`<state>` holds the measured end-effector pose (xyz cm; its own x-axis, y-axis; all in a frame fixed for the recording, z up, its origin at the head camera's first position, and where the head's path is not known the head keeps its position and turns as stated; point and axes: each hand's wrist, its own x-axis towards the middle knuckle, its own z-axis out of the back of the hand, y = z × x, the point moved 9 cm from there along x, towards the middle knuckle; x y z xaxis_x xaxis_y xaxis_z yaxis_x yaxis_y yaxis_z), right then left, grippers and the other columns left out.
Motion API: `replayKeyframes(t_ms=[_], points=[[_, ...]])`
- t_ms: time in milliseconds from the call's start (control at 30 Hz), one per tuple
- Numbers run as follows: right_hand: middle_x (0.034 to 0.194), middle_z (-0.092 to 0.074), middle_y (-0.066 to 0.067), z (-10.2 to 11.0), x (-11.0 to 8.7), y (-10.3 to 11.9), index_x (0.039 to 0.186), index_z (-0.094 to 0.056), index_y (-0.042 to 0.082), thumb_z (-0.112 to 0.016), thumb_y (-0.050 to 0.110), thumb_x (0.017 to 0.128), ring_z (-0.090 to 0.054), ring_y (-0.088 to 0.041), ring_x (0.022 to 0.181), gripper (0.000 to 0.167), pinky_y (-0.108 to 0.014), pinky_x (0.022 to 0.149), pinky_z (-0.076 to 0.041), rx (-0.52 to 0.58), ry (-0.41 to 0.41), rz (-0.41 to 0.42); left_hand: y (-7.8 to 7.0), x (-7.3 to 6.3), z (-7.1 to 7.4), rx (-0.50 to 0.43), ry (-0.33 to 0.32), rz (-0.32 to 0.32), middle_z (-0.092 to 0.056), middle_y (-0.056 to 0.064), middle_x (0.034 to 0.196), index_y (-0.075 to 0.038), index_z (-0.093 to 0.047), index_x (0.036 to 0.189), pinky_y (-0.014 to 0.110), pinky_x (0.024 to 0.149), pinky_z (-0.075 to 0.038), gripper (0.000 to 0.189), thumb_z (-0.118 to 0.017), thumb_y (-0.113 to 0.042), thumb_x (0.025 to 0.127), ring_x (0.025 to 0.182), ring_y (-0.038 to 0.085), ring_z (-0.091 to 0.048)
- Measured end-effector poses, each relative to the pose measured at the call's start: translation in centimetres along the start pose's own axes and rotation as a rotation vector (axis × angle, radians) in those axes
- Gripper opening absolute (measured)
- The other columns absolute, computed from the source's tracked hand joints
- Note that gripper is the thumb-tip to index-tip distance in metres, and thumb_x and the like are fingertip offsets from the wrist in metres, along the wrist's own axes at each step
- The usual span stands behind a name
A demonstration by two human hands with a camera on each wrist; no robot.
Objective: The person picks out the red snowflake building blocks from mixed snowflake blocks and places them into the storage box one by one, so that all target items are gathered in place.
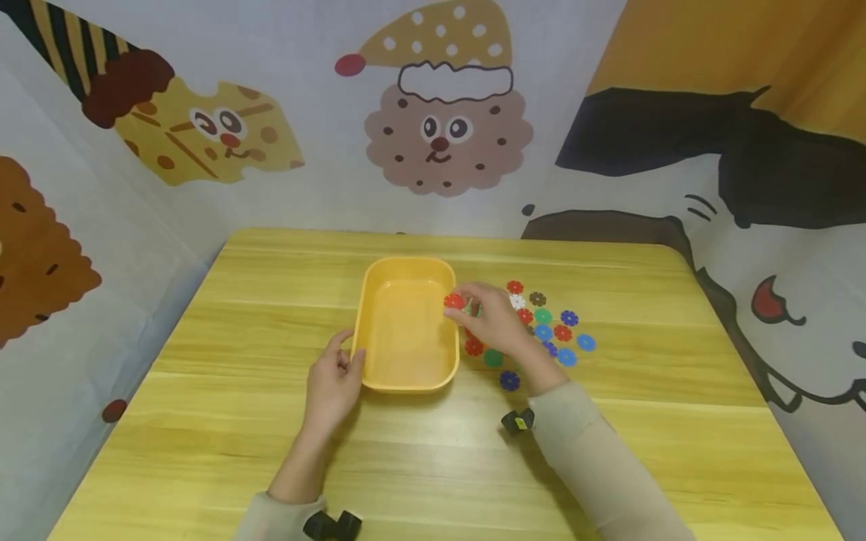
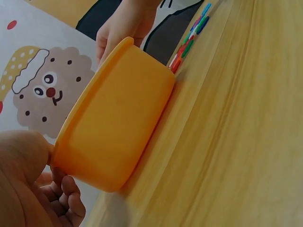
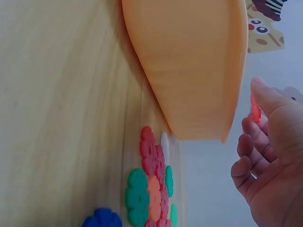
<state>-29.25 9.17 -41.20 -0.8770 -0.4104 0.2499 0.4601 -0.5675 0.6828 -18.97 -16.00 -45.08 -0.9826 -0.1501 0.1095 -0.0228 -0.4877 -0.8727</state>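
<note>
A yellow plastic basin (image 1: 406, 330) sits on the table, its inside bare in the head view. My left hand (image 1: 333, 385) grips its left rim, thumb on the near side; the left wrist view shows this hand (image 2: 28, 184) at the basin's wall (image 2: 113, 118). Above the basin's right rim, my right hand (image 1: 492, 319) pinches a red snowflake disc (image 1: 454, 301) between thumb and fingers. In the right wrist view that disc (image 3: 255, 108) appears edge-on, apart from the basin. Several loose snowflake discs (image 1: 563, 333) in red, blue, green, white and brown lie to the right.
The wooden table (image 1: 433, 466) carries the basin and the scattered discs. A dark blue disc (image 1: 510, 381) lies nearest the front among them. Behind the table hangs a cloth (image 1: 325, 203) with cartoon prints. Small black devices (image 1: 517, 421) are strapped at both wrists.
</note>
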Motion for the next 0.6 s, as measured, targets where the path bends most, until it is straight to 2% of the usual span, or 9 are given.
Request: replayKeyframes(t_ms=[167, 333, 600], points=[[0.099, -0.067, -0.003, -0.4, 0.8, 0.2, 0.124, -0.068, 0.002, -0.076, 0.03, 0.093, -0.056, -0.017, 0.073, 0.043, -0.03, 0.06, -0.05, -0.01, 0.005, 0.007, 0.2, 0.0, -0.1, -0.01, 0.009, 0.003, -0.048, 0.005, 0.065, 0.003, -0.051, 0.142, 0.02, 0.043, -0.032, 0.044, -0.06, -0.007, 0.101, 0.046, 0.007, -0.038], [0.094, -0.064, -0.005, -0.9, 1.7, 0.6, 0.123, -0.068, 0.001, -0.076, 0.029, 0.092, -0.057, -0.018, 0.08, 0.042, -0.031, 0.067, -0.051, -0.007, 0.0, 0.023, 0.2, 0.1, -0.1, -0.022, 0.008, 0.013, -0.048, 0.005, 0.066, 0.003, -0.051, 0.142, 0.021, 0.043, -0.033, 0.044, -0.061, -0.007, 0.1, 0.048, 0.008, -0.039], [0.1, -0.066, -0.007, -1.8, 3.2, 1.6, 0.121, -0.069, 0.001, -0.077, 0.028, 0.091, -0.058, -0.019, 0.088, 0.041, -0.034, 0.077, -0.053, -0.012, -0.001, 0.085, 0.3, 0.1, 0.0, -0.031, 0.009, 0.024, -0.049, 0.005, 0.067, 0.003, -0.051, 0.142, 0.021, 0.044, -0.033, 0.044, -0.062, -0.008, 0.1, 0.049, 0.009, -0.041]])
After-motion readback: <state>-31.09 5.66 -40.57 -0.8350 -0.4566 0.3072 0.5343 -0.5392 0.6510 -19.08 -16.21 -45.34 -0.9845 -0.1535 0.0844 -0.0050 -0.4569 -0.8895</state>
